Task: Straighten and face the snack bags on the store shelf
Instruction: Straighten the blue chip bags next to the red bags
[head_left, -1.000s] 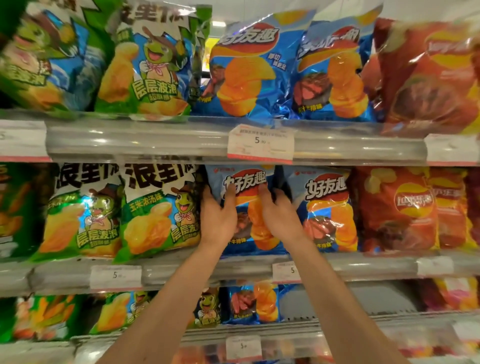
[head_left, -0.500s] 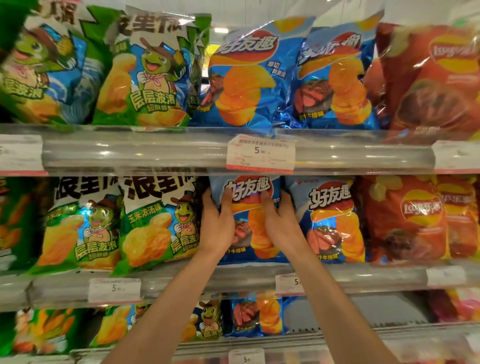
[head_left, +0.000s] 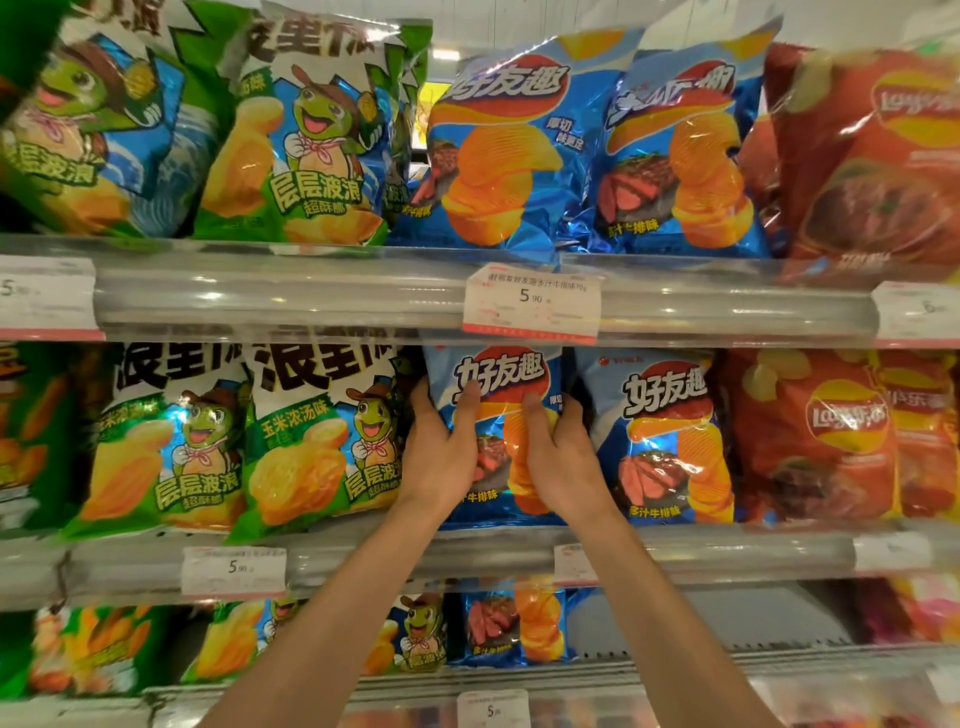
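Note:
A blue chip bag (head_left: 498, 374) with a red logo stands upright on the middle shelf (head_left: 467, 553), facing out. My left hand (head_left: 441, 452) grips its left edge, thumb across the front and fingers tucked behind the side. My right hand (head_left: 563, 457) grips its right edge the same way, thumb on the front. The hands hide much of the bag's lower half. A matching blue bag (head_left: 660, 436) stands just right of it, and a green bag (head_left: 322, 436) stands just left.
The top shelf (head_left: 311, 291) carries green bags (head_left: 301, 135), blue bags (head_left: 504, 150) and a red bag (head_left: 878, 161). Red bags (head_left: 815, 436) fill the middle shelf's right end. A price tag (head_left: 532, 304) hangs above my hands. The lower shelf holds smaller bags (head_left: 514, 623) and a bare gap (head_left: 701, 618).
The view has drifted, so the shelves sit lower in frame. Both hands keep their hold on the blue bag, which now stands a little straighter.

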